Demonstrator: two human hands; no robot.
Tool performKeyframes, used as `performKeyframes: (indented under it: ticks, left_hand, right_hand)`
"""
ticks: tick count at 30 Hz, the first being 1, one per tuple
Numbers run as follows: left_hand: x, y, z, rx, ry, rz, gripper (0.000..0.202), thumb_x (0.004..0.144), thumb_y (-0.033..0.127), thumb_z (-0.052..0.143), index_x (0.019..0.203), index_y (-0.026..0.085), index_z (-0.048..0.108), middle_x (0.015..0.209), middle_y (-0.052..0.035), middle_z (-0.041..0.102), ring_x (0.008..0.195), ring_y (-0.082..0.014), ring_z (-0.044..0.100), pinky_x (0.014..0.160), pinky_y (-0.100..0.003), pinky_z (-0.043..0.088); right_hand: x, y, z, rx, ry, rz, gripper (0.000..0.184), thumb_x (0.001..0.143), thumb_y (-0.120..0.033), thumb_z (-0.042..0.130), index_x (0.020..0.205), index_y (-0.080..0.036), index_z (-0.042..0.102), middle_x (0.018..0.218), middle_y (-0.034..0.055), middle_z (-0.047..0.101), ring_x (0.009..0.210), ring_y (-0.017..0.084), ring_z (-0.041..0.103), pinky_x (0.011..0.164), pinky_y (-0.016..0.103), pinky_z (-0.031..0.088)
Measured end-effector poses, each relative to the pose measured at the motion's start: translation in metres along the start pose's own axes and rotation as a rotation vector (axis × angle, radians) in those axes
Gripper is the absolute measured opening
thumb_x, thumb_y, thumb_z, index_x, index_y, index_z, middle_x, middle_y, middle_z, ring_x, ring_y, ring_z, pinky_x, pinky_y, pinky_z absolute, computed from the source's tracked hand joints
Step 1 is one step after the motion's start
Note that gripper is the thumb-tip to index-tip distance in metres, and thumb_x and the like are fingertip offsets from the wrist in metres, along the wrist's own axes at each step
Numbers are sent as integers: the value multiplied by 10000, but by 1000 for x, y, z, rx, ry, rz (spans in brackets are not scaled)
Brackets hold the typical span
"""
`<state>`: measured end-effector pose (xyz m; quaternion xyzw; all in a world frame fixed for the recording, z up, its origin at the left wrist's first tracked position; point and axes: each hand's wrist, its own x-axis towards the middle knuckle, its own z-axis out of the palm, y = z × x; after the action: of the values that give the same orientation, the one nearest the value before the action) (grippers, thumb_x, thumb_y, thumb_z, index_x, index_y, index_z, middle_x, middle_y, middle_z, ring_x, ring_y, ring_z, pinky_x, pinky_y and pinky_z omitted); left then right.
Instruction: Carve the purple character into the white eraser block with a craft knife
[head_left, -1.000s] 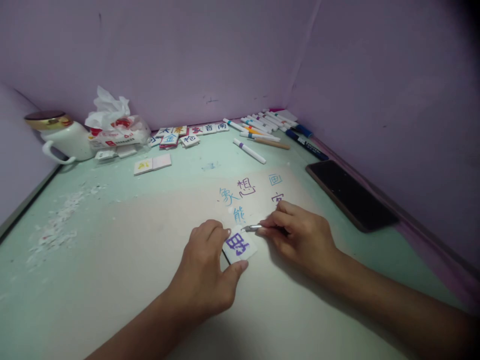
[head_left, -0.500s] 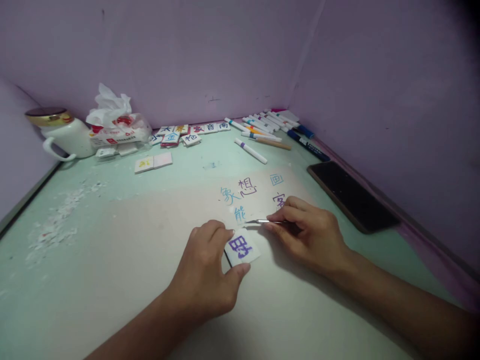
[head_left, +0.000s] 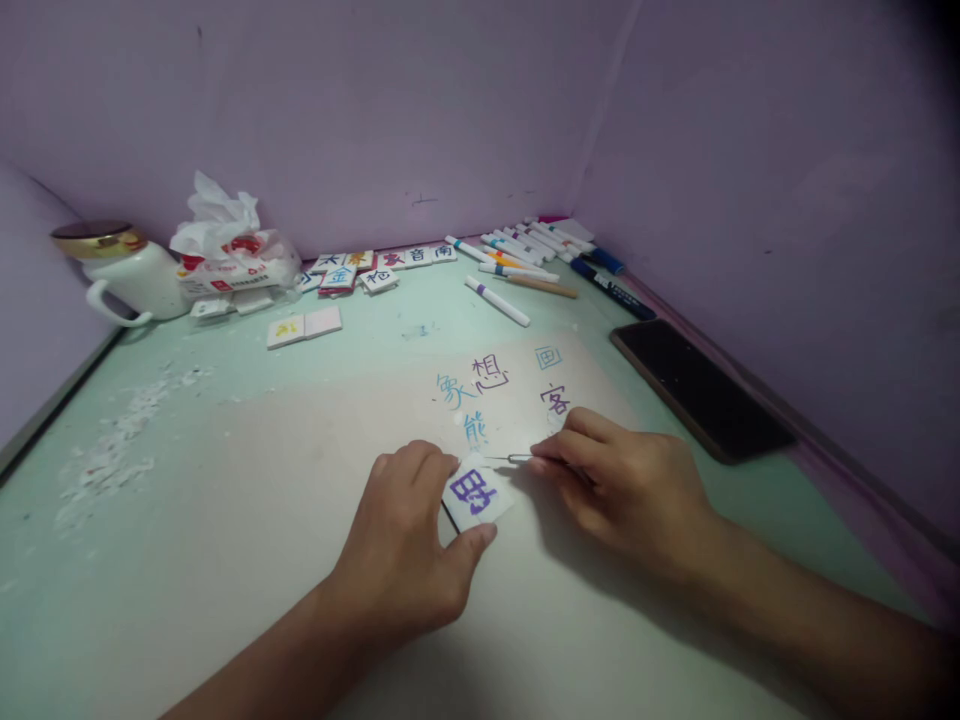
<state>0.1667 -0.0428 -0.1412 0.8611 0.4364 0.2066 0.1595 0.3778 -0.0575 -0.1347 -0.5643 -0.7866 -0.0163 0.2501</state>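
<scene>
Between the thumb and fingers of my left hand (head_left: pixel 405 535) is a small white square tile (head_left: pixel 496 505) with a purple character on it, held against the table. My right hand (head_left: pixel 626 480) pinches a slim craft knife (head_left: pixel 519 458). The thin blade points left, level with the tile's far edge, though I cannot tell whether it touches. Just beyond the tile, blue and purple characters (head_left: pixel 490 373) are written on the tabletop.
A phone (head_left: pixel 701 390) lies at the right, with several markers (head_left: pixel 499 300) behind it. Lettered tiles (head_left: pixel 379 280), a tissue pack (head_left: pixel 236 270) and a lidded mug (head_left: pixel 139 280) line the back. White scraps (head_left: pixel 112 445) are scattered at the left of the table (head_left: pixel 247 480).
The craft knife has turned and come down slightly to the tile's far edge, uncovering more of the blue character. My left hand keeps its hold on the tile. The view has shifted slightly.
</scene>
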Motion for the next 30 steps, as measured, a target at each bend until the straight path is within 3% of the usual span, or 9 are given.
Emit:
performKeyframes:
  ticks: [7,30]
  left_hand:
    - [0,0,1,-13,14,5,238,742,263,609,939,179,503,886,-71,547,790,-226,502,700,-402,419]
    - [-1,1,0,-51,4,-20,235,730,254,624,914,146,525,893,-84,536,787,-227,471,707,-411,404]
  right_hand:
    - [0,-3,-2,-96,-60,-24,264,851,-302,503,710,-222,711,604,-5,616,432,112,483,430,289,132]
    - [1,-8,-1,-133,32,-73,204,823,-251,552,712,-233,722,566,-9,596,459,125,504,454,299,170]
